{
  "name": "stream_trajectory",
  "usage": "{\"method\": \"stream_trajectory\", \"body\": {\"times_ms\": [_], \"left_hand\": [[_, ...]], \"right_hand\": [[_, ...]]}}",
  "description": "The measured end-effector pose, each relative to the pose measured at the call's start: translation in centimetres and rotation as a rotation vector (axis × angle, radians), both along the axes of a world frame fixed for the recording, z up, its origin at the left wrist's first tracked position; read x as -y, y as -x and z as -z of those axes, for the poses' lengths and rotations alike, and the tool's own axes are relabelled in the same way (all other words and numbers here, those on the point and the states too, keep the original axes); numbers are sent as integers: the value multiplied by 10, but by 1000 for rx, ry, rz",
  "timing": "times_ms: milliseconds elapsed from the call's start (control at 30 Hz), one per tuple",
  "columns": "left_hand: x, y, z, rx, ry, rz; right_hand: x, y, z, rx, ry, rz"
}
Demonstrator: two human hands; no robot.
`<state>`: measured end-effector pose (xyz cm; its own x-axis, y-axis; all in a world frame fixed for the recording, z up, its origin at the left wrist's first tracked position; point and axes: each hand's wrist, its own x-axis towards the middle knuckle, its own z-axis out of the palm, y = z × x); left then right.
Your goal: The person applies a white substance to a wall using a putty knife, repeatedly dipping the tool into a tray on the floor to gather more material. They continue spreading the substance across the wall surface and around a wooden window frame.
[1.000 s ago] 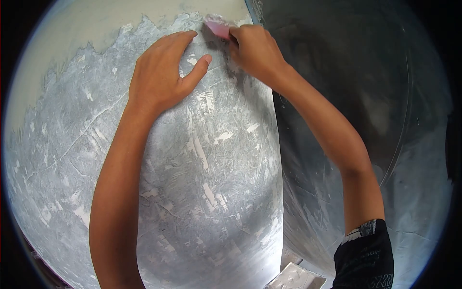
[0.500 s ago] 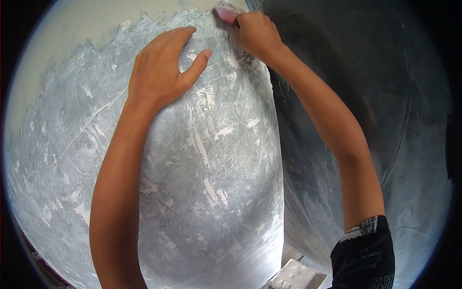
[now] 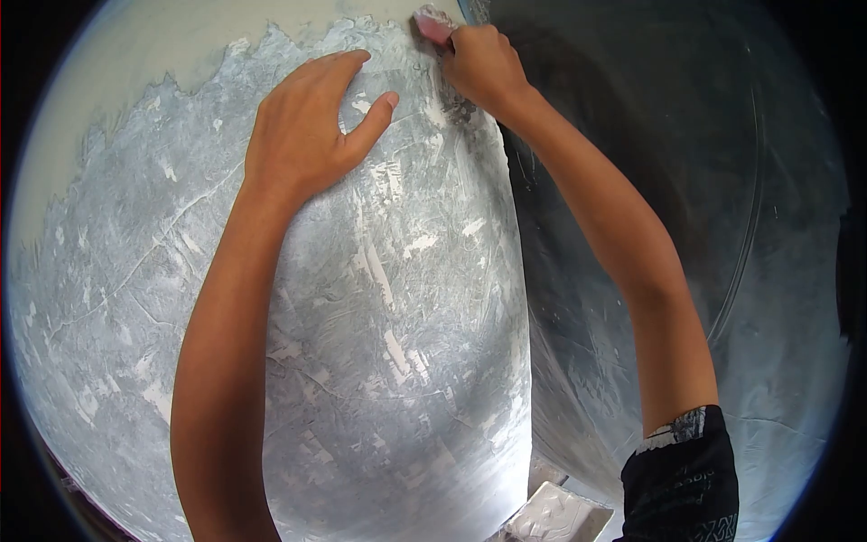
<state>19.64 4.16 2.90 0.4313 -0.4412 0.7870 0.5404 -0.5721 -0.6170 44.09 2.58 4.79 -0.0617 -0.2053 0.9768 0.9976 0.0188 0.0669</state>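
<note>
A broad curved panel point(image 3: 379, 343) fills the left and middle of the view, covered in a grey, wrinkled layer with white smears. My left hand point(image 3: 302, 122) lies on this layer, palm down, fingers stretched and thumb apart, holding nothing. Near the panel's top right edge, my right hand point(image 3: 488, 65) is closed around a pink brush-like tool point(image 3: 435, 25). White stuff coats the tool's far end, which is against or just over the surface; its exact working edge is blurred. The right hand's fingertips are mostly hidden.
Above the layer's ragged border runs a smooth cream strip point(image 3: 163, 45). Dark, glossy plastic-like sheeting point(image 3: 650, 117) hangs to the right of the panel's edge. A pale tray point(image 3: 560, 517) with whitish, lumpy contents sits low, beside my right sleeve point(image 3: 682, 474).
My right hand and the pink tool have shifted slightly to the right and down along the panel's top edge. My left hand has stayed almost in place.
</note>
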Motion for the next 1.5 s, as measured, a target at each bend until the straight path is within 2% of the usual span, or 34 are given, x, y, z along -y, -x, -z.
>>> {"method": "stream_trajectory", "body": {"times_ms": [33,100,200,233,367,433,567,633,800,900,933,1033,1100,1133,1200,1267,1367,1500], "left_hand": [[0,-1,0,1,8,13],[0,0,1,-1,-4,3],[-1,0,1,1,-16,-20],[-1,0,1,-1,-24,-21],[1,0,0,0,-15,-18],[0,-1,0,-1,13,14],[2,-1,1,1,32,19],[1,1,1,-11,-5,0],[1,0,1,-4,2,-3],[4,0,-1,-1,17,8],[4,0,1,-2,43,14],[3,0,0,-13,23,32],[5,0,0,-8,24,30],[5,0,1,-18,35,24],[4,1,5,-17,47,16],[3,0,4,-10,44,14],[3,1,6,-13,-11,-14],[3,-1,2,-7,-16,-29]], "right_hand": [[10,7,17,-3,1,6],[37,25,43,-109,183,-292],[53,20,26,-167,53,-393],[38,6,8,-66,-97,-375],[18,-9,-38,-150,-9,-298],[-5,-21,-37,-21,27,-41],[22,16,19,-24,83,-99],[42,29,30,-28,100,-281],[20,-1,-28,-21,-125,-257],[10,-5,-29,-125,127,-55],[11,-1,-17,-130,130,-55],[28,23,31,-86,151,-81],[43,29,33,-48,175,-297],[40,26,21,-47,180,-302],[28,11,-25,69,-129,-286],[37,10,-65,-151,20,-253],[10,-5,-104,-265,-1,-248],[-4,0,-118,-217,76,-140]]}}
